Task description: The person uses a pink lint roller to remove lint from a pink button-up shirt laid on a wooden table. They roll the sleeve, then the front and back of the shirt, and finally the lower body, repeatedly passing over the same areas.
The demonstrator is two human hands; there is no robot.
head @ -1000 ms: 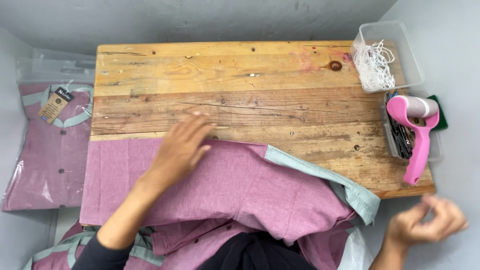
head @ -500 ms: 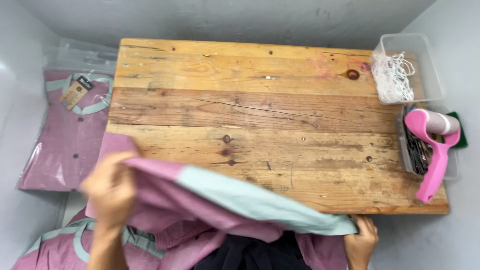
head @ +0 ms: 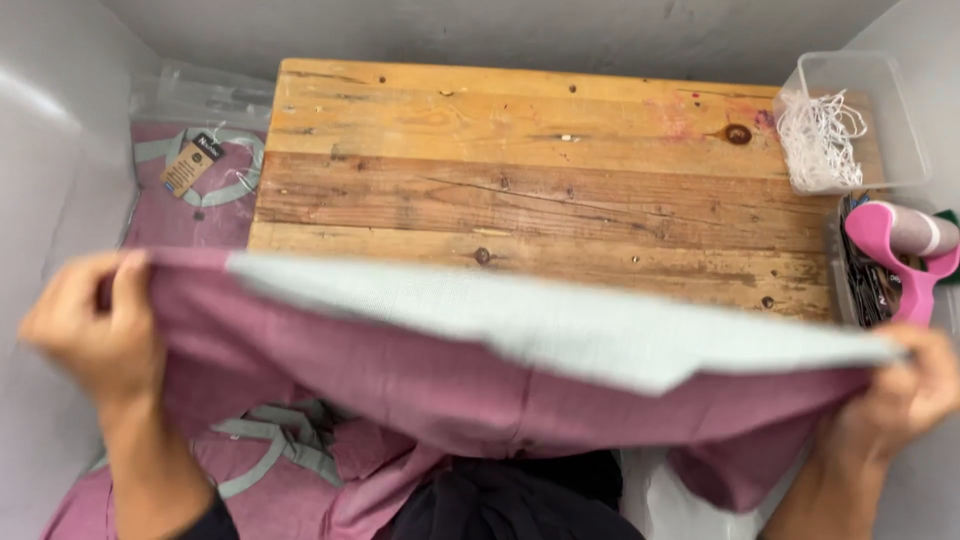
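Note:
I hold a pink garment point(head: 420, 385) with a pale green band point(head: 560, 325) stretched out in the air in front of a wooden table point(head: 540, 170). My left hand point(head: 95, 325) grips its left corner, at the left of the view. My right hand point(head: 895, 390) grips the right corner, near the table's front right corner. The cloth hangs between both hands and hides the table's front edge.
A clear plastic tub point(head: 850, 120) with white strings stands at the table's back right. A pink hand tool point(head: 900, 255) lies over a tray of small items at the right edge. Bagged pink garments point(head: 195, 190) lie left of the table, more pink garments point(head: 280, 470) below.
The garment has been lifted off the table and spread wide. My left hand moved left and up, my right hand rose at the right, and the view shifted closer.

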